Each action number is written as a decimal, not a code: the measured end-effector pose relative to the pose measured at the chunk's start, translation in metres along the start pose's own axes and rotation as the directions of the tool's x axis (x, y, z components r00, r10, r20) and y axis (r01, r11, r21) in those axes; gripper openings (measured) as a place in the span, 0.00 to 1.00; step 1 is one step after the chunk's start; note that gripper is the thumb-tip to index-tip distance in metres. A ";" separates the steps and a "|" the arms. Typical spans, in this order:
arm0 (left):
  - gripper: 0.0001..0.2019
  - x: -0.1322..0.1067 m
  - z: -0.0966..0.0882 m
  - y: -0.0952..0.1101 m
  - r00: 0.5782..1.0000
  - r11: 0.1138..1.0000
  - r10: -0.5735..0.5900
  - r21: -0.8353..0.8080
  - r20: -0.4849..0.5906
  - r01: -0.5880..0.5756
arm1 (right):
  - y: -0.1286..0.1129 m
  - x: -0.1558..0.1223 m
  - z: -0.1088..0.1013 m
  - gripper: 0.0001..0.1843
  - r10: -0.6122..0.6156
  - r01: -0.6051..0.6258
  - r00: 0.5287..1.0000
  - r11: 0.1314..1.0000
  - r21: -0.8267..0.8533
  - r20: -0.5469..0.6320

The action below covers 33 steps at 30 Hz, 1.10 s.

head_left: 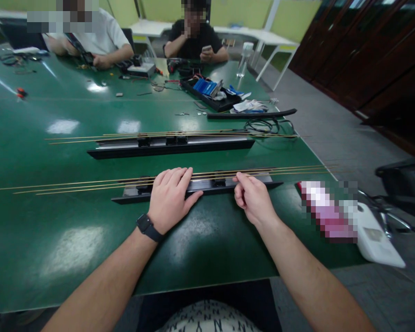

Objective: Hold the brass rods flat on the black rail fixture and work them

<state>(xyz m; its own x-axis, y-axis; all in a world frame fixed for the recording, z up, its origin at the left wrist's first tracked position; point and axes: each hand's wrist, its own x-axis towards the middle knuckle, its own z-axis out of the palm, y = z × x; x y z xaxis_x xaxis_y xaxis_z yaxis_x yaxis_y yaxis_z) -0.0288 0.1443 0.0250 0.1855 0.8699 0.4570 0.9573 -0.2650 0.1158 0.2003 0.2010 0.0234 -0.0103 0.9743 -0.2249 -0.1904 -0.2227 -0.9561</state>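
Note:
On the green table in front of me lies a black-edged metal channel (221,189) with dark blocks inside it. Several long thin brass-coloured rods (90,187) run along it and stick out past both its ends. My left hand (171,196), a dark watch on its wrist, rests palm down across the channel and rods, fingers stretched out flat and thumb at the near edge. Farther right, my right hand (252,196) is closed, with thumb and index finger pinched at the rods. The fingertip contact there is small and partly hidden.
Beyond lies a second channel (173,149) with similar rods. Farther back are a black foam-like strip (252,114), coiled cable (268,125), a black tray (210,99) and a clear bottle (244,62). Two people sit across the table. A white object (376,235) lies at the right edge.

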 end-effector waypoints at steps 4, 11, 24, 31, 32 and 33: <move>0.29 0.000 0.000 0.000 1.000 1.000 -0.002 0.001 -0.007 0.002 | -0.001 -0.001 0.001 0.17 0.013 -0.013 1.000 1.000 -0.009 0.013; 0.29 0.000 0.001 0.001 1.000 1.000 0.001 0.001 -0.006 -0.001 | 0.000 0.000 0.000 0.17 0.011 -0.011 1.000 1.000 -0.016 0.019; 0.29 0.001 0.000 0.000 1.000 1.000 -0.006 0.013 0.017 0.006 | -0.001 0.000 0.001 0.16 0.004 -0.004 1.000 1.000 0.006 -0.001; 0.29 0.000 -0.001 0.001 1.000 1.000 -0.006 0.001 0.008 0.006 | -0.002 -0.002 0.002 0.18 0.000 0.001 1.000 1.000 -0.019 0.008; 0.29 0.000 -0.001 0.001 1.000 1.000 -0.008 0.002 0.011 0.008 | -0.002 -0.003 0.002 0.18 0.002 -0.002 1.000 1.000 -0.022 0.011; 0.29 0.000 -0.001 0.001 1.000 1.000 -0.009 0.003 0.015 0.009 | -0.003 -0.003 0.002 0.18 0.006 -0.005 1.000 1.000 -0.026 0.014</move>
<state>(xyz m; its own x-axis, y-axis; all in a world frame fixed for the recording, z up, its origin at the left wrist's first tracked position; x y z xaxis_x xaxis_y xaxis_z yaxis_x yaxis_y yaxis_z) -0.0279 0.1438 0.0264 0.1799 0.8783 0.4430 0.9596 -0.2557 0.1173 0.1990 0.1988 0.0272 -0.0252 0.9734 -0.2276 -0.1644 -0.2286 -0.9595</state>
